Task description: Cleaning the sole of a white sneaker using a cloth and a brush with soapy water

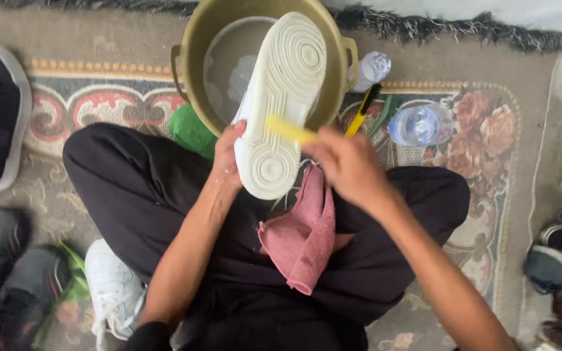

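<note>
My left hand grips a white sneaker by its heel side, sole facing up, held over an olive-green basin of cloudy water. My right hand holds a small yellow brush pressed across the sole near the heel. A pink cloth lies draped over my crossed legs in black trousers, just under the shoe's heel.
A second white sneaker lies by my left knee. A yellow-and-black brush, two clear plastic bottles and a green cloth lie by the basin on a patterned rug. Other shoes sit at both sides.
</note>
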